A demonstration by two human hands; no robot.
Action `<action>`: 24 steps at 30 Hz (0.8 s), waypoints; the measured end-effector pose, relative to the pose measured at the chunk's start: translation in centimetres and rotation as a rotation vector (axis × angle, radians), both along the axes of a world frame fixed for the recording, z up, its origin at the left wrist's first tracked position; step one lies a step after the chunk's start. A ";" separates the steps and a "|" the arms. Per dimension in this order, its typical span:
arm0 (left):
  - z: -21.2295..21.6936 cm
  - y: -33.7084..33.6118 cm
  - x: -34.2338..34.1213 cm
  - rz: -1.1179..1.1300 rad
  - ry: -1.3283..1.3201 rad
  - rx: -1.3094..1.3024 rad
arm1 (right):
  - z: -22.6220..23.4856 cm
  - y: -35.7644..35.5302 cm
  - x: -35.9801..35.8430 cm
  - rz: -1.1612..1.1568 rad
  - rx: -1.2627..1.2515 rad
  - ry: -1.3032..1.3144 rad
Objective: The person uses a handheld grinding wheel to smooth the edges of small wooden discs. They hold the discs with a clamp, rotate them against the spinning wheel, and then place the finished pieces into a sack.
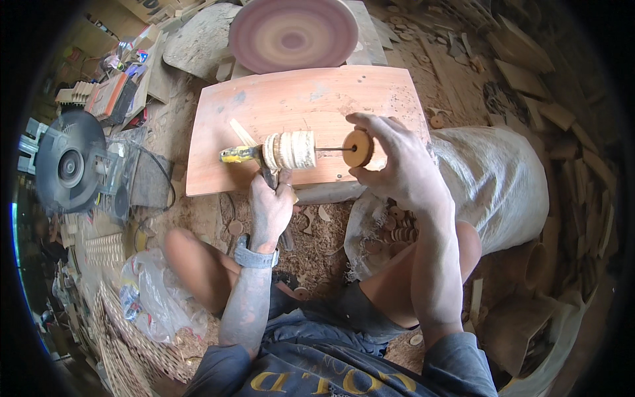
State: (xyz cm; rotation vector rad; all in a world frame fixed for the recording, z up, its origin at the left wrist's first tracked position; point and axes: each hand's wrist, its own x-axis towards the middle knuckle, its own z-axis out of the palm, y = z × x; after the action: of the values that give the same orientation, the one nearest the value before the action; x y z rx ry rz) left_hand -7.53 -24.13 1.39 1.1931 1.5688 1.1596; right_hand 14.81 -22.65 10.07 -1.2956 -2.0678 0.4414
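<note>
My left hand [271, 208] is closed around a dark tool with a yellow-and-black end [238, 155], whose exact kind I cannot make out. Beside that end, a stack of pale, rough-edged wooden discs [290, 151] sits on a thin metal rod [331, 149], which runs out to the right. At the rod's far tip is a browner wooden disc [358, 148] with a dark centre hole. My right hand [403, 159] has thumb and fingers curved around this disc's edge. Under both hands lies a broad wooden board [264, 96], with thin wood strips [242, 132] behind the tool.
Beyond the board stands a large round sanding disc [291, 40]. A machine with a dark circular wheel [69, 169] is at the left. A white sack [496, 185] bulges at the right, near loose wooden discs [402, 231]. Sawdust and offcuts cover the floor [317, 245].
</note>
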 end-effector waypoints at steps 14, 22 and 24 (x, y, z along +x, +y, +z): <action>2.2 -0.6 0.6 -0.357 -0.727 -0.156 | -1.3 2.3 0.2 -0.283 -0.451 1.031; 3.8 -0.7 2.6 -0.440 -0.992 -0.196 | -4.1 0.6 -5.5 -0.182 -0.528 1.163; 4.1 -0.1 2.2 -0.247 -0.816 -0.195 | -2.3 1.0 -3.8 -0.118 -0.309 1.181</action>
State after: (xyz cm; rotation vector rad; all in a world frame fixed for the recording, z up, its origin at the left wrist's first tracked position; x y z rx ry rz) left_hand -5.36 -24.25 5.49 0.6256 0.8588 1.0977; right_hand 11.00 -21.66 7.75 -0.9161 -0.9422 1.1579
